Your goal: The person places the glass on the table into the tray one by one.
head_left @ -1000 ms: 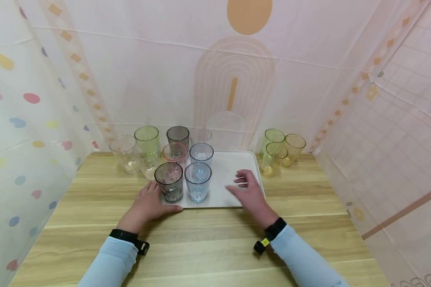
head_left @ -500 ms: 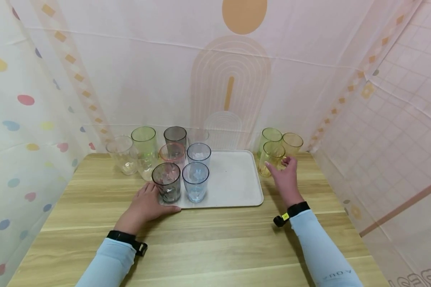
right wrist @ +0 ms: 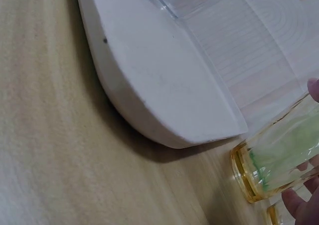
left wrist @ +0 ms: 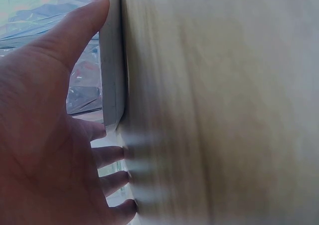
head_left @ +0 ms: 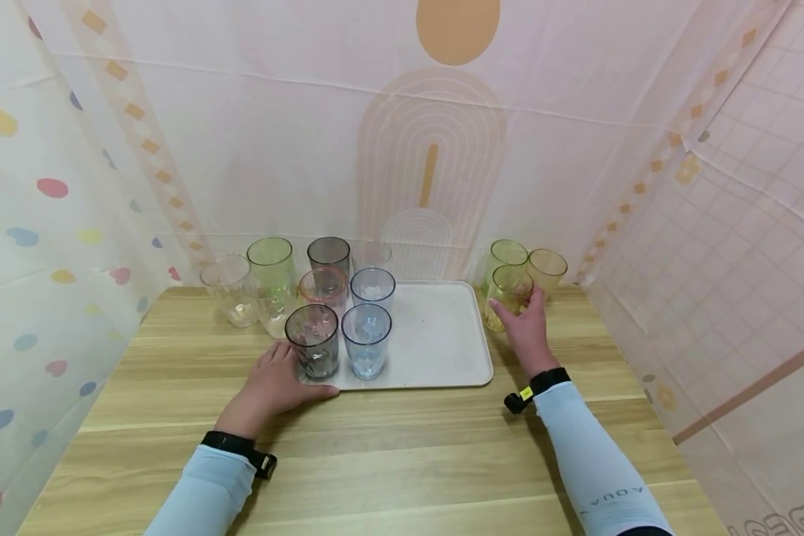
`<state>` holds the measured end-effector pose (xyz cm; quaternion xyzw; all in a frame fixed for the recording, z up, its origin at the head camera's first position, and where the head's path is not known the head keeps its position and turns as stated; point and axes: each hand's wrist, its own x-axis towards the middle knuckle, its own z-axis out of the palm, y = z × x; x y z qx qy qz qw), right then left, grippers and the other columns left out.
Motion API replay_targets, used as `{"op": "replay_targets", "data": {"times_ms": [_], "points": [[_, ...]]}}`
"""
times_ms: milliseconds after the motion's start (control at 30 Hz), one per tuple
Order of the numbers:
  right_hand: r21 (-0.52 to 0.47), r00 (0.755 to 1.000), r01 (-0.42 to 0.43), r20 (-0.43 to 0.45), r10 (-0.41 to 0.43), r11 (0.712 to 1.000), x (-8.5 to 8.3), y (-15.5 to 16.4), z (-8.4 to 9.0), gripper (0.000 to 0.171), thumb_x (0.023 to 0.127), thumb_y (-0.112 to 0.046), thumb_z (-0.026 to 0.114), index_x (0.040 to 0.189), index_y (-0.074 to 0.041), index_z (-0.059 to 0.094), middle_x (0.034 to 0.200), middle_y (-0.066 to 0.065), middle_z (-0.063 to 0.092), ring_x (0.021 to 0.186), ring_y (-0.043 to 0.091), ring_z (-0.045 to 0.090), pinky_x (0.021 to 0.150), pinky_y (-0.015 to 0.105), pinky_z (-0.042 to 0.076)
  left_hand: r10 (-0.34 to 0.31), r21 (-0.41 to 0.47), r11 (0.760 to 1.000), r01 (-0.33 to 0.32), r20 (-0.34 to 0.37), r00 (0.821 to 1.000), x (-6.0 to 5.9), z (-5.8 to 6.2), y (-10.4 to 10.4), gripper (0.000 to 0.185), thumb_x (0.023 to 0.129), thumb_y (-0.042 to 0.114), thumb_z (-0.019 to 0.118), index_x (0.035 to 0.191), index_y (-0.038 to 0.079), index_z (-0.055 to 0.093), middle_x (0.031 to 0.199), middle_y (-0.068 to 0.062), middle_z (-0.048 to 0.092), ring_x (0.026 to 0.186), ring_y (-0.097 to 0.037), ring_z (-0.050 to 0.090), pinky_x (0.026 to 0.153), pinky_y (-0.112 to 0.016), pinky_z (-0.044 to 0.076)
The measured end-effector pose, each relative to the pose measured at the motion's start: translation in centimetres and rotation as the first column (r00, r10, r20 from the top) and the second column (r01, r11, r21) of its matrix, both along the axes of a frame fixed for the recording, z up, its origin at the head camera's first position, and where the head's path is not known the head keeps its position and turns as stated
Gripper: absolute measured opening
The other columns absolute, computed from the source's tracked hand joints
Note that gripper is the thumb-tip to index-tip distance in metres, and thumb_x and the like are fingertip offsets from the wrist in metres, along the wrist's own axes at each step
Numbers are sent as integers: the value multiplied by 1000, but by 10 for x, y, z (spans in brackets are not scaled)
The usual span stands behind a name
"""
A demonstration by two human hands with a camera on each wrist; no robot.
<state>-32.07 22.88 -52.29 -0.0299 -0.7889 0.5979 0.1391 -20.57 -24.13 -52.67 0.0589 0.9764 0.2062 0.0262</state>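
Observation:
My left hand point(head_left: 276, 380) rests at the near left corner of a white tray point(head_left: 438, 335). Its thumb point(left wrist: 75, 28) lies along the tray's front edge, and the other fingers reach down at the left side. Close by on the tray stand a grey glass point(head_left: 316, 350) and a blue glass point(head_left: 367, 342). To the right of the tray, my right hand point(head_left: 528, 331) grips a yellow glass point(head_left: 502, 301), thumb on one side and fingers on the other. That glass appears upright on the table in the head view; its thick amber base point(right wrist: 244, 177) shows in the right wrist view.
Behind the gripped glass are a green glass point(head_left: 504, 253) and an amber glass point(head_left: 549, 268). More glasses stand on the tray, including a red-rimmed one point(head_left: 324, 286). Left of it are a tall green glass point(head_left: 271, 268) and clear glasses point(head_left: 228, 286). A curtain point(head_left: 275, 149) hangs behind.
My right hand has moved from above the tray rightward to the yellow glass and closed round it. The left hand stays at the tray's corner.

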Motion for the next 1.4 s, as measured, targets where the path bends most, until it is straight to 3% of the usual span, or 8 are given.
{"op": "replay_targets", "data": {"times_ms": [133,300,433,533,600,700,1033,1400], "points": [[-5,1000,-6,-5,6,1000,1,1,4,95,96,-39,90,165,-11,31,164,19,42,155,34,39,129,53,34,-1,6,1000,1,5,1000,0,1,1,135,76,83,85,156,-17,41,154,-36,49,150,-62,37,124,-75,32],[-51,997,-35,-72,32,998,2,-10,12,83,95,-29,91,154,-5,38,151,18,45,145,33,44,124,53,40,1,20,1000,-1,-10,1000,1,2,0,135,75,82,86,155,-18,42,152,-37,49,149,-62,37,124,-76,32],[-49,993,-73,-91,69,996,-2,-27,20,80,95,-27,91,150,-2,39,146,18,47,141,31,46,122,53,39,-13,29,999,15,-65,998,-1,-4,-3,132,76,84,84,151,-18,45,145,-37,52,142,-63,42,119,-76,37],[-44,991,-122,-65,119,992,-8,-44,25,83,96,-30,90,154,-4,37,151,19,48,142,31,44,124,53,38,-16,36,999,19,-81,997,-1,-4,-5,131,76,83,84,150,-18,46,144,-37,53,140,-63,44,118,-76,37],[-45,989,-147,-40,146,988,-13,-57,27,85,96,-30,90,157,-5,36,155,19,48,144,32,44,125,53,37,-12,44,999,15,-54,998,1,3,-3,132,75,80,87,152,-18,45,148,-38,51,144,-64,41,120,-76,35],[-22,985,-173,-8,173,985,-21,-77,28,84,97,-29,89,160,-7,37,156,17,49,146,33,45,126,53,38,-6,43,999,8,-32,999,1,3,-4,131,76,77,89,154,-18,44,151,-37,51,146,-63,40,123,-75,33],[44,962,-270,40,268,962,-46,-137,26,81,100,-27,85,161,-6,35,160,16,50,152,34,43,126,52,40,2,5,1000,-1,-27,1000,1,-3,-6,132,76,81,87,153,-17,45,150,-35,52,147,-59,41,123,-73,34],[72,953,-298,81,292,952,-61,-159,25,84,101,-34,83,162,-6,33,165,19,45,157,36,39,129,55,36,7,2,1000,-7,-19,1000,2,-1,-4,133,75,81,87,155,-17,44,152,-35,51,148,-61,40,124,-74,34]]}}
